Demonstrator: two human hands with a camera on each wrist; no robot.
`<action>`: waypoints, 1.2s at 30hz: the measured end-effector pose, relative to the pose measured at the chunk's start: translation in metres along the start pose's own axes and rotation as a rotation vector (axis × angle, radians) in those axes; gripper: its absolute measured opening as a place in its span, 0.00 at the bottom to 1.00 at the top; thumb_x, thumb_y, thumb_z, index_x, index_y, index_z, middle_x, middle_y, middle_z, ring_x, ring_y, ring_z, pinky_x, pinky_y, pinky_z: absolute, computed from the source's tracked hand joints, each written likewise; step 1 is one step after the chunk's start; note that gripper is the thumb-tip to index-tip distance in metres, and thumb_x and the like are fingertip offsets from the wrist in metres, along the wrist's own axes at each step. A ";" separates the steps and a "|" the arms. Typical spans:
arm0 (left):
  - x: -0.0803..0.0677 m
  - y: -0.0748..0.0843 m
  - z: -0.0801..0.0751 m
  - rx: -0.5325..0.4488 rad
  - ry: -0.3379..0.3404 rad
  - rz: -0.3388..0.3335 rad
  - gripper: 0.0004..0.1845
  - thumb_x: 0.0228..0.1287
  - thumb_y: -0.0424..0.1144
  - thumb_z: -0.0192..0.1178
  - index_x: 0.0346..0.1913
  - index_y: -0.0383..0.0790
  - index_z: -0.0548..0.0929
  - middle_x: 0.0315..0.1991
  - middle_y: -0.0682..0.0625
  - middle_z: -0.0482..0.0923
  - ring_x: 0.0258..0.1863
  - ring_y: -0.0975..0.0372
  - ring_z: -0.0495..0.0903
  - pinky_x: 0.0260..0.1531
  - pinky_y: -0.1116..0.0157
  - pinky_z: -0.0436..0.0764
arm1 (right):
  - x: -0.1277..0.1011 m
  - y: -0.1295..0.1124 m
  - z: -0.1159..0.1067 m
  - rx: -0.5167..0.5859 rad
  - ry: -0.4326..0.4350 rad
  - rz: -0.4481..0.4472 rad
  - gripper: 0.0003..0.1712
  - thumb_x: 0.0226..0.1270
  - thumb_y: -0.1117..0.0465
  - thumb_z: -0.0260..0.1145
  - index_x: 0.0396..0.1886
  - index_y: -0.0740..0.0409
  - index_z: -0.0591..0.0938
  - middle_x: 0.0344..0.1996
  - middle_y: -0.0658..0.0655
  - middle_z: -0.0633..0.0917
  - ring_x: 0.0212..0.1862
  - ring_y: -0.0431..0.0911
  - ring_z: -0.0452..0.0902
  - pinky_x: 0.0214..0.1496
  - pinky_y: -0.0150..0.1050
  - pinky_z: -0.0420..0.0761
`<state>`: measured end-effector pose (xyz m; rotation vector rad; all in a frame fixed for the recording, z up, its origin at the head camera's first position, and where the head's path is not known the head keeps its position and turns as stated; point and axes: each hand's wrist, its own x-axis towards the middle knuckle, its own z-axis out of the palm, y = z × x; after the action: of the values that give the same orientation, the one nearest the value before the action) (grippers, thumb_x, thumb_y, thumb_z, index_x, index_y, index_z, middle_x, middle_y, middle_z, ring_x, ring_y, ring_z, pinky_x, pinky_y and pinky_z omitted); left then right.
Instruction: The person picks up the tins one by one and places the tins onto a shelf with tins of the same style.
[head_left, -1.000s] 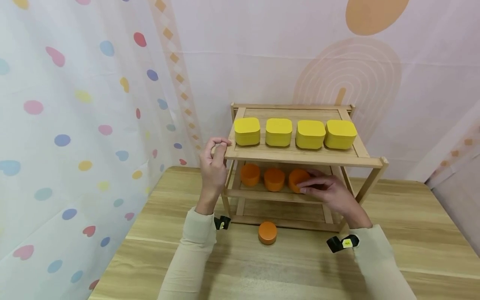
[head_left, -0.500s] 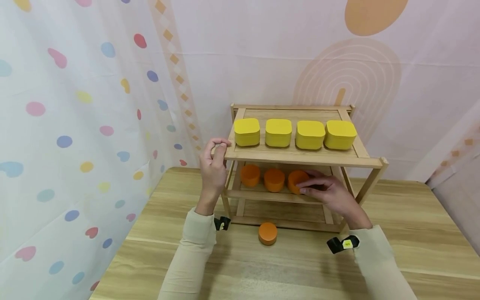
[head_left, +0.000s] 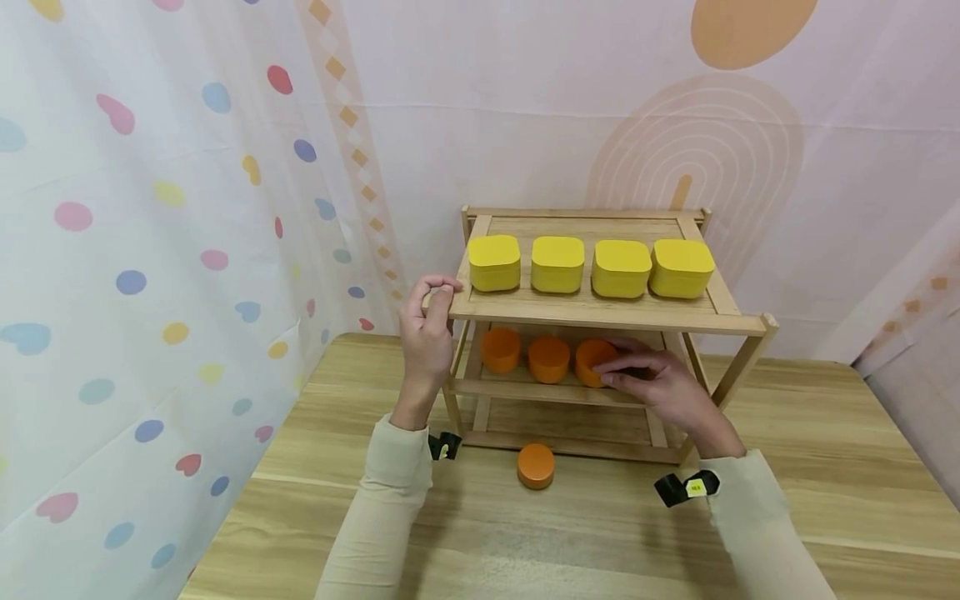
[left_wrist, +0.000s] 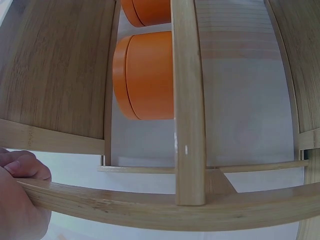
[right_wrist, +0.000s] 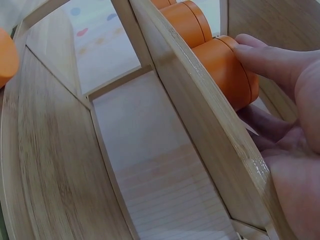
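Head view: right hand (head_left: pixel 660 385) grips the third orange round tin (head_left: pixel 592 360) on the middle tier of the bamboo rack (head_left: pixel 600 315), fingers curled round its side. Left hand (head_left: pixel 429 333) pinches the rack's top-tier front left corner, steadying it. Two more orange tins (head_left: pixel 525 354) sit on the same tier, left of the gripped one. One orange tin (head_left: pixel 536 465) is on the bench (head_left: pixel 825 467), just in front of the rack. Four yellow square tins (head_left: pixel 588 265) line the top tier. Judging by layout: three orange tins shelved, one left.
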<state>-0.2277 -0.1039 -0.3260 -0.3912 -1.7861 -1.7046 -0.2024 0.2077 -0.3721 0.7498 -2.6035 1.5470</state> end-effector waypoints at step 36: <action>-0.002 0.001 -0.002 -0.002 -0.009 -0.008 0.14 0.75 0.39 0.46 0.40 0.33 0.79 0.11 0.53 0.58 0.09 0.64 0.53 0.10 0.69 0.55 | -0.003 0.003 0.002 0.045 0.014 -0.122 0.09 0.66 0.69 0.66 0.44 0.61 0.88 0.67 0.63 0.72 0.67 0.36 0.64 0.58 0.21 0.69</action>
<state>-0.2248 -0.1051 -0.3266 -0.3935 -1.7945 -1.7129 -0.2005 0.2082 -0.3762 0.8793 -2.4701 1.5747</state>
